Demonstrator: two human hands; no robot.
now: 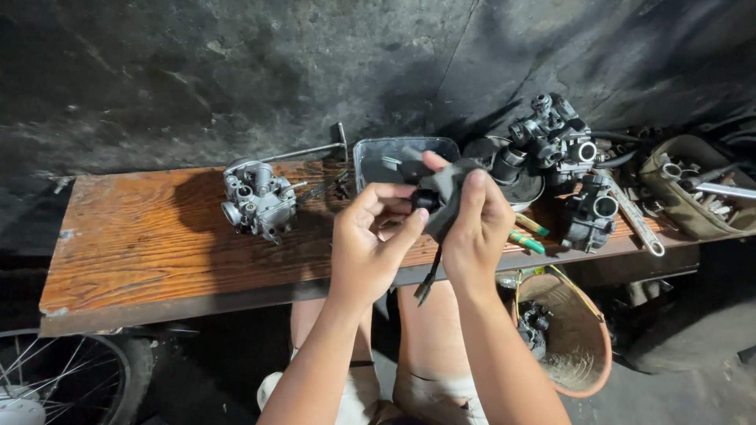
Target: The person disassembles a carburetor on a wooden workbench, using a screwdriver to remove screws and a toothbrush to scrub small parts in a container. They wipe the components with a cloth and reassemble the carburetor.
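both hands are up over the bench (142, 236), close together. the right hand (472, 232) is curled tight round a small dark part (442, 197) with a wire (431, 271) hanging down. the left hand (368, 244) pinches the front end of the part with thumb and fingers. a tray (370, 153) sits just behind the hands. a silver carb (258, 201) lies to the left. two more carbs (571, 169) lie to the right, near a tool bag (689, 189).

Small dark grey part (442, 195), black round end leftward, pinched between both hands' fingertips; thin black wire dangling below fingers.
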